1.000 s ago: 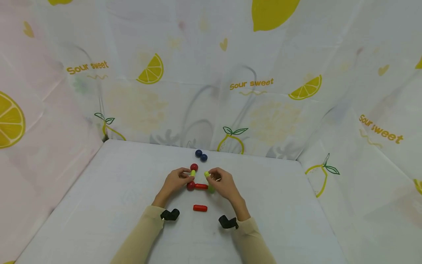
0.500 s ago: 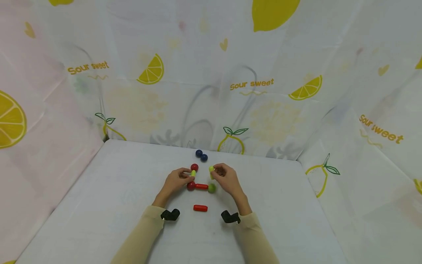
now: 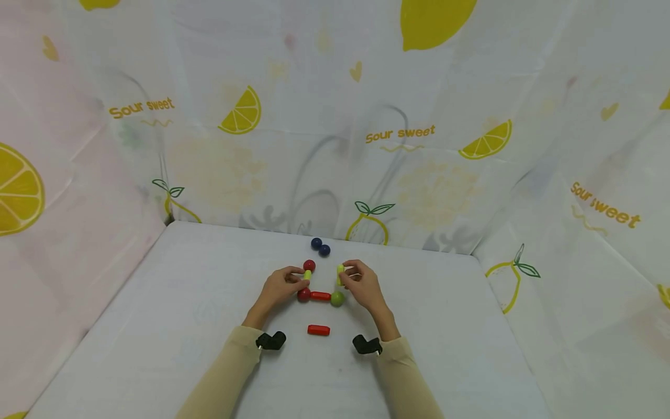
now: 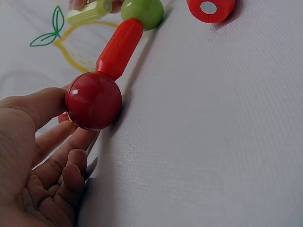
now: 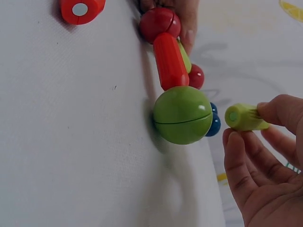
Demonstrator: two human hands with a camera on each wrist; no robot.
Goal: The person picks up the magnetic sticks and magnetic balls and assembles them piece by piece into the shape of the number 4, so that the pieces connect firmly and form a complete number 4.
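My left hand (image 3: pixel 280 286) pinches a yellow-green rod (image 3: pixel 307 275) that stands between two red balls; the near red ball (image 4: pixel 94 100) fills the middle of the left wrist view. From that ball a red rod (image 5: pixel 170 61) runs right to a green ball (image 5: pixel 182 115). With thumb and fingertips, my right hand (image 3: pixel 363 285) holds a second yellow-green rod (image 5: pixel 246 117), behind the green ball and apart from it. A pale round disc shows on that rod's end. The far red ball (image 3: pixel 309 265) sits at the back end of the left rod.
Two dark blue balls (image 3: pixel 320 247) lie together near the back edge of the white table (image 3: pixel 209 349). A loose red rod (image 3: pixel 318 330) lies in front of the joined pieces, between the forearms. A lemon-print cloth (image 3: pixel 293 157) hangs behind the table.
My right hand has moved right and slightly back with its yellow-green rod, turning the rod to point toward the green ball, which is now uncovered. The left hand has stayed in place.
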